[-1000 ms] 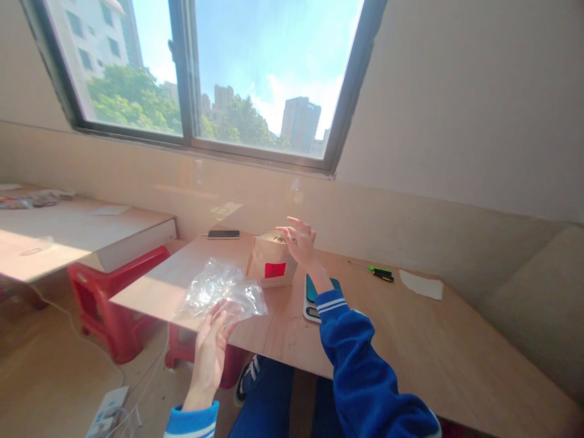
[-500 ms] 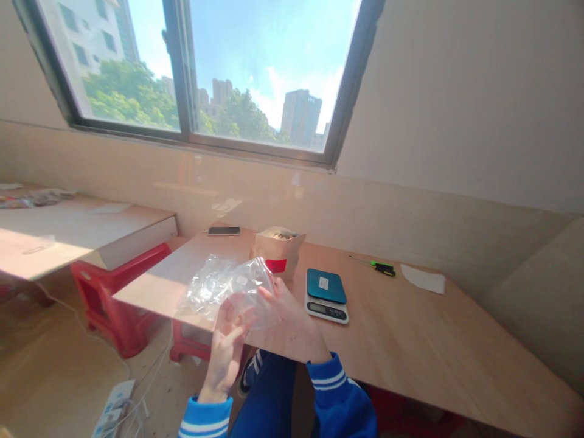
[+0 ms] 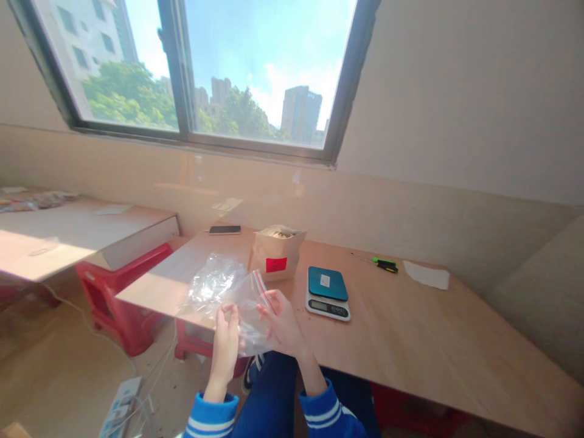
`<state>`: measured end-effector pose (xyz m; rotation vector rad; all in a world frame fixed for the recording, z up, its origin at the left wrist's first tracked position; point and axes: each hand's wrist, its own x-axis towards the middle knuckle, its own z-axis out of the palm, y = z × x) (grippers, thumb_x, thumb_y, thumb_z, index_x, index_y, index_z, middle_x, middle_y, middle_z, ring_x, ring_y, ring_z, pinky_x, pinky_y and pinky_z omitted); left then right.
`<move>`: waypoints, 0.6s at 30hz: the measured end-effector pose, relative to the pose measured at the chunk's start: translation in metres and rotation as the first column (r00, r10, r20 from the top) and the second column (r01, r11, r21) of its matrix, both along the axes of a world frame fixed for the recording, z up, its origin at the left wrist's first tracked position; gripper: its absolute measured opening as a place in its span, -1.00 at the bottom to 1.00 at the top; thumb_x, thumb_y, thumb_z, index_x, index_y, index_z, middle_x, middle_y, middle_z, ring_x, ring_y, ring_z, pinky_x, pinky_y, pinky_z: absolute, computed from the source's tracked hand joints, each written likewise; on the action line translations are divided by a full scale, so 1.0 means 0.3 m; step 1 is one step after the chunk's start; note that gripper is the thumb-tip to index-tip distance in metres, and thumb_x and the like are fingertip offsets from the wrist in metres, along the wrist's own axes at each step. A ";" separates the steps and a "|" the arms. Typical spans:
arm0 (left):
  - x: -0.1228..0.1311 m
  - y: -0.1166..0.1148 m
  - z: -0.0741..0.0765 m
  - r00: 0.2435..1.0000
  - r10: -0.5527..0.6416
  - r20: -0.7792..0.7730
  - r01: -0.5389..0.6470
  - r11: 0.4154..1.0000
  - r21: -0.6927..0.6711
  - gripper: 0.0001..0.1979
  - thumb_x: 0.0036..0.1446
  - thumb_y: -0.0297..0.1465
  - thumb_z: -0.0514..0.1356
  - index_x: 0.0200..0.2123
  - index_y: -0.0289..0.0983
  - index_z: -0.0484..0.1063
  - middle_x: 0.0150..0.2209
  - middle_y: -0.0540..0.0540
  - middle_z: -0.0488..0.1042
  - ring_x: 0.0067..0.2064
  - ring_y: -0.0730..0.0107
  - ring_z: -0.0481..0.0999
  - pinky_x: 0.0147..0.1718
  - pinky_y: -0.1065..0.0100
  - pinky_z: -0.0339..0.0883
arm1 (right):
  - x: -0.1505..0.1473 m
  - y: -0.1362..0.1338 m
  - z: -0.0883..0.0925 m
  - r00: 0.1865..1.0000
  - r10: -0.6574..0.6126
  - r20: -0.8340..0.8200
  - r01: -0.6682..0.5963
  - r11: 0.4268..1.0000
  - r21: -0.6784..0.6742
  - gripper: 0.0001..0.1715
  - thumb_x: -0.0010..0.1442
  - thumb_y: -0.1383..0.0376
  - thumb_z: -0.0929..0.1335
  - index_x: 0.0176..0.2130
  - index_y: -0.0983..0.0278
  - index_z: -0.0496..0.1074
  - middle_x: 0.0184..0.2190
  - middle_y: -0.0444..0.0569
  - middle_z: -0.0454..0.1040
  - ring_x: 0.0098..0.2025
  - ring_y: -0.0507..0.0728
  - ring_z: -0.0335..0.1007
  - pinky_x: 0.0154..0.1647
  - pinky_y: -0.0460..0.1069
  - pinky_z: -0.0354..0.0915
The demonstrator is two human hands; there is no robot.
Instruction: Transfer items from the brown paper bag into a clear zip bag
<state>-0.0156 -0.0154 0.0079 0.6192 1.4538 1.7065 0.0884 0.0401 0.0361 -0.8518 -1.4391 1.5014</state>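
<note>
Both hands, the left hand and the right hand, grip a clear zip bag with a red seal strip at the near edge of a wooden table. Behind it stand a brown paper bag with a red label and, just right, a digital scale. A phone and a green-handled screwdriver lie near the wall.

Your left hand and right hand are bare, with no gloves, rings or watch showing. Both arms wear bright blue sleeves that end at the wrist in ribbed cuffs banded with thin white stripes. Between the sleeves, your legs are clad in matching blue trousers. Near the table's edge, one dark shoe with white stripes shows.
</note>
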 end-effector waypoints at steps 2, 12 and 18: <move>-0.002 -0.002 0.019 0.997 -0.018 -0.079 0.021 0.999 0.036 -0.61 0.09 -0.01 0.12 -0.18 -0.14 0.21 -0.64 0.22 0.10 -0.75 0.60 0.09 -0.80 0.55 -0.04 | 0.008 -0.013 -0.026 0.997 -0.072 -0.019 0.071 0.997 -0.030 -0.58 -0.02 0.03 0.45 -0.31 0.23 0.30 -0.50 -0.21 0.37 -0.66 -0.05 0.25 -0.86 -0.20 0.12; -0.435 0.171 0.174 0.575 -0.036 -0.818 -0.170 0.972 -0.163 -0.58 0.22 -0.04 -0.09 -0.10 -0.21 0.27 -0.52 0.05 0.37 -0.61 0.40 0.37 -0.54 0.36 0.30 | 0.322 -0.057 -0.086 0.929 -0.370 -0.008 0.364 0.919 -0.152 -0.32 -0.05 -0.18 0.39 -0.16 0.28 0.32 -0.33 0.00 0.53 -0.75 -0.04 0.29 -0.91 -0.18 0.08; -0.454 0.237 0.182 0.337 0.085 -0.938 -0.381 0.923 -0.053 -0.24 0.12 -0.08 0.12 0.18 -0.56 0.09 0.07 -0.58 0.30 0.18 -0.23 0.24 0.05 -0.08 0.16 | 0.518 -0.055 -0.073 0.802 -0.593 0.071 0.593 0.805 0.023 -0.40 0.02 -0.10 0.36 -0.12 0.27 0.46 0.00 0.11 0.47 -0.06 0.29 0.44 -0.51 0.00 0.47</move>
